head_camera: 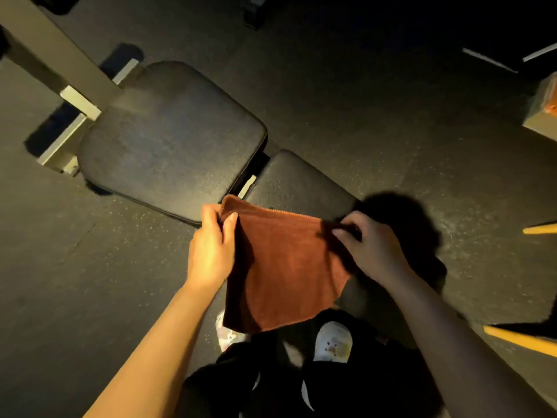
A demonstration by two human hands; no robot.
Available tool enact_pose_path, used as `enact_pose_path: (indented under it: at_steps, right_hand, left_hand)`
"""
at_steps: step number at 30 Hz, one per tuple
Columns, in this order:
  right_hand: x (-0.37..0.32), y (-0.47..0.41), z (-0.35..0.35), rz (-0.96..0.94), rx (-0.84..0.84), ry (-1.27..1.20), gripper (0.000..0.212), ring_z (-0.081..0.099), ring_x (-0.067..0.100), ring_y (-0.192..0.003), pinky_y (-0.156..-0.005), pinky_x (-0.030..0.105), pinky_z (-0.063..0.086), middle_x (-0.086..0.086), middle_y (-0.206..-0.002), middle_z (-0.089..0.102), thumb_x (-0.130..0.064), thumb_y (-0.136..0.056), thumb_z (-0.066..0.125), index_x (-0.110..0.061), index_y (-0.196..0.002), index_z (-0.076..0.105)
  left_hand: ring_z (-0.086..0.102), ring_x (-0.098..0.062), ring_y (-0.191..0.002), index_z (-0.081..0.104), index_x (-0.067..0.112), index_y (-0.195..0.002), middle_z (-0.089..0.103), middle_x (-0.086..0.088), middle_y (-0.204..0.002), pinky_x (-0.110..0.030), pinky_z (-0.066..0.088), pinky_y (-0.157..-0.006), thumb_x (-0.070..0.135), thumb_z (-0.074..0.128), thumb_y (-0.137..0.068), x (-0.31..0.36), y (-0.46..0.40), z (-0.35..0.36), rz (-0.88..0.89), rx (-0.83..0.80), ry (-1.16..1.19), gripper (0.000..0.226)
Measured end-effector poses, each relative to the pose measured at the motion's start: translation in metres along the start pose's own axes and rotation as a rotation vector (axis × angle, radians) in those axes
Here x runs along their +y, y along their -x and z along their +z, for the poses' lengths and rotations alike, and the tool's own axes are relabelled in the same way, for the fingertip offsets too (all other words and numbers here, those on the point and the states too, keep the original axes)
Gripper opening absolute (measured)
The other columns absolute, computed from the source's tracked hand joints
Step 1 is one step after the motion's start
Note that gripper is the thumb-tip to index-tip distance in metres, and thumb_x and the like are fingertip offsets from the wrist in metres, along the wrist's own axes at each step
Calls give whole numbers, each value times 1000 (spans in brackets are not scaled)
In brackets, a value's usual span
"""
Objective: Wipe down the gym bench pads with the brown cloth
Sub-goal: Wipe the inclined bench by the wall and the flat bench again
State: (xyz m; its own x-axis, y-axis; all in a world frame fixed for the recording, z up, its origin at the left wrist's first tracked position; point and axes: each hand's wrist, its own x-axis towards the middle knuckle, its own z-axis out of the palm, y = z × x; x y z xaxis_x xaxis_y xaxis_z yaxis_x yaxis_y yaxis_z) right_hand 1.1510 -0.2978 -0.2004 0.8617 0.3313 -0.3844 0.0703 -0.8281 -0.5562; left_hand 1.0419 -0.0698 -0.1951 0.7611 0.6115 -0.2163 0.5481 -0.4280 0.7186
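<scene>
Seen from the head camera, a person stood at a gym bench and held a brown cloth (280,267) stretched between both hands; the left hand (211,251) pinched the cloth's upper left corner between thumb and curled fingers, lit warmly; the right hand (370,245), in shadow, pinched the upper right corner, fingers curled round the fabric; the cloth hung down flat from its top edge, in the air, its top edge in front of the near end of the small pad (298,182), apart from the pads so far as the view showed; the large pad (171,137) lay farther off and to the left, separated from the small pad by a narrow gap where a pale frame (247,186) showed; a pale beam (57,49) ran from the far left corner to the large pad; below the cloth, two white shoes (333,340) and dark trousers (271,387) stood on the dark floor (391,116); yellow bars (521,339) showed at the right edge.
</scene>
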Motion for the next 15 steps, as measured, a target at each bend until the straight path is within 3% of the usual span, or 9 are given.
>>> enact_pose_path:
  at_steps: [2,4,6,10,12,15]
  right_hand:
    - [15,-35,29,-34,131,49,26,57,29,-105,-83,34,40,7,-109,61,-26,-94,63,-12,-117,63]
    - [28,-52,69,-48,212,134,41,49,38,-117,-95,41,40,16,-128,54,-28,-94,62,-9,-130,58]
    - [35,-54,119,-236,269,192,49,51,43,-118,-94,49,44,22,-132,53,-34,-93,55,-7,-133,58]
    - [36,-66,211,-612,90,326,58,42,34,-136,-105,66,36,13,-147,48,-48,-87,43,-24,-138,57]
    - [32,-86,238,-812,82,397,59,36,29,-141,-111,67,27,9,-152,45,-48,-87,42,-26,-141,54]
    - [22,-113,260,-992,136,471,60,36,29,-143,-111,63,16,8,-153,44,-49,-89,40,-25,-143,51]
  left_hand:
    - [60,-38,-98,41,18,-113,61,-1,-94,-40,41,-78,23,51,-103,-24,-27,28,39,56,11,15]
    - [55,-28,-121,41,15,-134,58,-5,-125,-36,42,-97,16,59,-99,-54,-39,54,61,78,79,40]
    - [45,-19,-134,39,14,-143,49,-6,-142,-32,37,-107,15,62,-96,-89,-40,74,118,95,86,52]
    - [36,-30,-142,63,10,-124,56,-10,-139,-50,30,-116,22,54,-93,-166,-56,87,548,224,-279,35]
    - [33,-35,-143,61,12,-126,53,-12,-143,-58,26,-115,19,52,-90,-203,-85,80,725,277,-496,38]
    - [35,-33,-143,54,15,-135,51,-12,-146,-58,20,-116,24,49,-94,-242,-124,74,837,378,-650,42]
